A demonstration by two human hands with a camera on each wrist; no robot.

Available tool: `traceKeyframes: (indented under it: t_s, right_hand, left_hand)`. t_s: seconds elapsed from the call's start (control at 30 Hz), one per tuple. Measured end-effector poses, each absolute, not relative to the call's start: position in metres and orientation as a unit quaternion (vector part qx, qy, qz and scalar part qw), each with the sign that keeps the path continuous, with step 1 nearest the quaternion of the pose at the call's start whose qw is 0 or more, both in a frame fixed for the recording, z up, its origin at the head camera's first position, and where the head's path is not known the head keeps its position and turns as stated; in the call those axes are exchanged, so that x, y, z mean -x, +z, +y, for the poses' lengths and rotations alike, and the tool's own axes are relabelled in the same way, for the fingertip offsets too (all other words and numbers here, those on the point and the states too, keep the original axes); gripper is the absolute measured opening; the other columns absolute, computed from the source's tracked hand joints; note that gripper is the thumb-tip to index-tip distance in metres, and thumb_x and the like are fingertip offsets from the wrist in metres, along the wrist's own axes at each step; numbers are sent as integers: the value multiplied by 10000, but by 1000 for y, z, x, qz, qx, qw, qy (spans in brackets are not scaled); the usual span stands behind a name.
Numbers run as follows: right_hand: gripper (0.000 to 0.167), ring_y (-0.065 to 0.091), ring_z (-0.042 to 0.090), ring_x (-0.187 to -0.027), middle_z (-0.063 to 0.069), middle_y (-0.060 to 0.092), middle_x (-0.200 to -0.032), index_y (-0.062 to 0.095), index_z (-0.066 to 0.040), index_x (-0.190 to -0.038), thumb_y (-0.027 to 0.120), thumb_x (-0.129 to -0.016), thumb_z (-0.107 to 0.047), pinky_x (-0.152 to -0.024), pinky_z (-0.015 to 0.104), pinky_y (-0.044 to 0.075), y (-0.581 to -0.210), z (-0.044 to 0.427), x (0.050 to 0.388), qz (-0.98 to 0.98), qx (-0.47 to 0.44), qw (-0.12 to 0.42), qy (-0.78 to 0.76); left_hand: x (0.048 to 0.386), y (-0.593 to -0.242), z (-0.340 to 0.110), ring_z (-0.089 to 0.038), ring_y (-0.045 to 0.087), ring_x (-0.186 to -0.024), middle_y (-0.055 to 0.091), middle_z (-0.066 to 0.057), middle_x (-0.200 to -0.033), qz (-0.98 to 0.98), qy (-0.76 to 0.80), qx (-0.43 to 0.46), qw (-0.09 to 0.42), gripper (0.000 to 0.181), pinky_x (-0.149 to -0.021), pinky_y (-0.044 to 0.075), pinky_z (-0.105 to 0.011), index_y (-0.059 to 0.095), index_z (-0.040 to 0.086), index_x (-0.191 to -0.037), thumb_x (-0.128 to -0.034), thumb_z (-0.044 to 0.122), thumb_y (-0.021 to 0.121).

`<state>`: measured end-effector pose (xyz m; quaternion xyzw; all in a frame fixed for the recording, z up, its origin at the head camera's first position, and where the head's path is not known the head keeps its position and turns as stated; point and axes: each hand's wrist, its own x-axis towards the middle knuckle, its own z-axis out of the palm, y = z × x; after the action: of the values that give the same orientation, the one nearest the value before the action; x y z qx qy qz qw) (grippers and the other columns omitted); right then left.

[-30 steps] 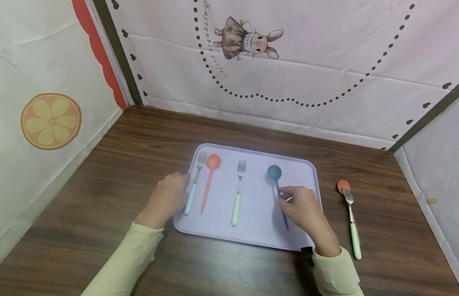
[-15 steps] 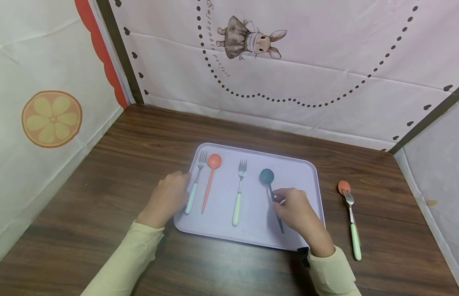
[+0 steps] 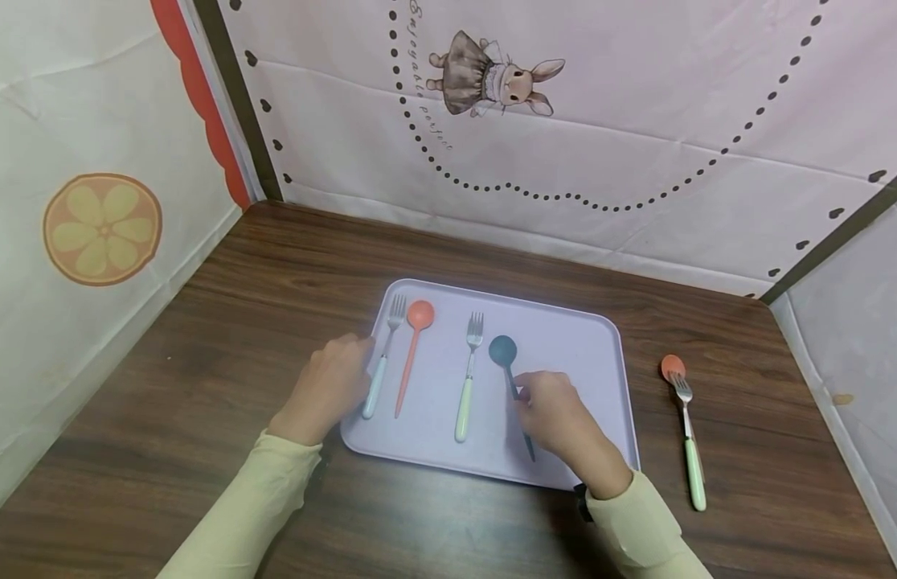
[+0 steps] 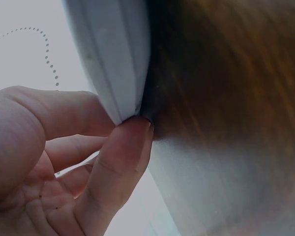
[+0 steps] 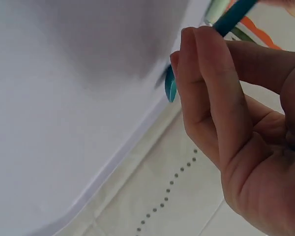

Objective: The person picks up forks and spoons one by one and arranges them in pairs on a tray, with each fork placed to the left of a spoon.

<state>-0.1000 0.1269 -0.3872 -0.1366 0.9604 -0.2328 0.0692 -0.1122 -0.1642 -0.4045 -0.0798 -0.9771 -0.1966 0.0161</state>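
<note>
A lavender tray lies on the table. My left hand pinches its left rim between thumb and finger, as the left wrist view shows. With the fingertips of my right hand I hold a dark teal spoon by its handle, over the right half of the tray. To its left lies a fork with a pale green handle. Further left are a coral spoon and a fork with a pale blue handle, side by side near the left rim.
Right of the tray, on the brown wooden table, a second green-handled fork lies over another coral spoon. Printed cloth walls stand behind the table and at both sides.
My right hand has moved left with the teal spoon, bringing it closer to the green-handled fork on the tray. My left hand stays at the tray's left rim.
</note>
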Motion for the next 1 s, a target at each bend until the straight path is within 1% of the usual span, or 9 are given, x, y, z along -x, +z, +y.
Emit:
traceKeyframes:
  t_s: [0.1,0.2,0.27,0.37,0.47,0.57,0.63,0.77,1.0]
  right_hand:
    - [125,502,179,-620,93,629,-724,733,45,-944,670,-842,79,-491,275,431,-390,123,101,962,142,80,-217]
    - [67,473,179,-593,71,544,-653,714,40,-905,685,-848,60,-482,269,407,-391,121,100,964,149,91,-198]
    - [164,500,184,-632,76,601,-721,721,61,-1013,692,-852,54,-506,275,435,-391,121,99,965,151,95,-191]
    - [274,549,205,-705,121,644,-818,699,80,-1126,713,-856,37,-588,310,490,-389,125,94,966,165,98,-176]
    - [420,648,271,-890,201,678,-1047,651,73,-1253,747,-850,5,-766,382,559,-390,135,88,961,218,76,-155]
    - [507,635,390,-1107,255,614,-1300,636,35,-1297,795,-821,-37,-931,484,521,-394,149,84,943,304,37,-128]
    - [549,588,446,-1193,248,552,-1400,633,15,-1312,826,-806,-79,-976,534,484,-398,157,83,927,356,19,-117]
    - [601,578,461,-1206,229,532,-1425,631,9,-1319,863,-793,-167,-967,542,485,-404,167,85,906,406,12,-120]
    - [598,624,416,-1138,212,567,-1395,650,2,-1303,851,-813,-276,-929,521,516,-408,164,91,904,411,-7,-116]
  left_hand:
    - [112,-405,-164,-245,517,-615,577,-146,-797,-977,-198,79,14,320,-514,475,-377,669,-90,-1179,-868,-83,594]
    - [112,-405,-164,-243,517,-619,578,-149,-802,-977,-198,77,10,327,-517,476,-368,664,-91,-1193,-874,-82,592]
    - [113,-405,-164,-244,517,-619,574,-148,-796,-977,-196,77,8,322,-517,475,-368,664,-92,-1187,-874,-82,590]
    - [113,-405,-164,-243,515,-619,568,-142,-790,-978,-194,79,6,320,-516,473,-370,664,-90,-1183,-872,-79,589]
    - [113,-405,-164,-246,516,-616,564,-139,-779,-977,-194,82,11,300,-516,477,-379,672,-91,-1155,-867,-82,587]
    - [112,-404,-163,-249,516,-612,557,-135,-766,-977,-196,85,18,276,-518,482,-391,677,-94,-1123,-862,-85,587]
    - [112,-404,-163,-250,517,-610,555,-133,-761,-977,-197,86,20,268,-516,483,-396,678,-94,-1115,-863,-84,588]
    - [112,-404,-164,-252,517,-611,554,-128,-760,-977,-195,86,18,259,-518,482,-404,682,-86,-1105,-863,-77,589]
    - [113,-404,-165,-254,520,-609,561,-131,-761,-977,-194,89,21,256,-521,486,-416,685,-82,-1093,-853,-79,596]
